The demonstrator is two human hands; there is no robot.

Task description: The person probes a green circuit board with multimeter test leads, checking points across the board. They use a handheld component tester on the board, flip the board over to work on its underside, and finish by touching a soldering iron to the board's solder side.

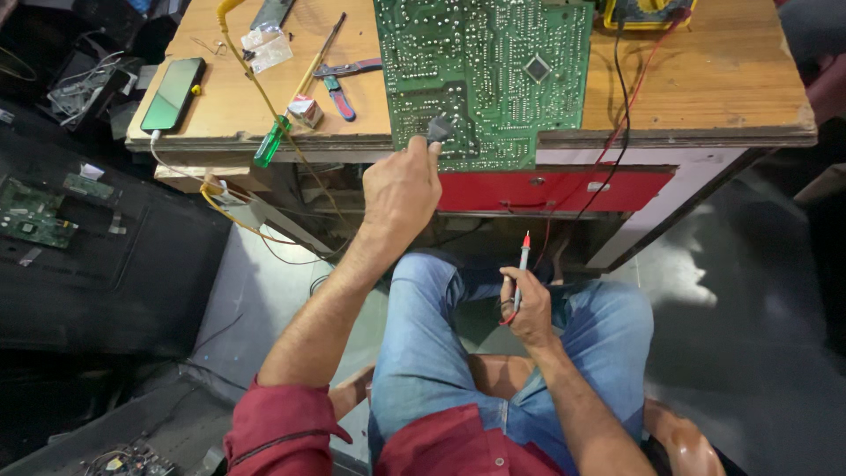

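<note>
Wooden bench (pixel 705 79), left hand (pixel 401 189) raised, right hand (pixel 529 308) lowered

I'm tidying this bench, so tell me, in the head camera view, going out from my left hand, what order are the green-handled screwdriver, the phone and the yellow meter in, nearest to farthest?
From the left hand, at the bench's front edge:
1. Green-handled screwdriver, just left of it, overhanging the edge.
2. Phone, farther left, near the bench's left end.
3. Yellow meter, far right, at the back edge.
</note>
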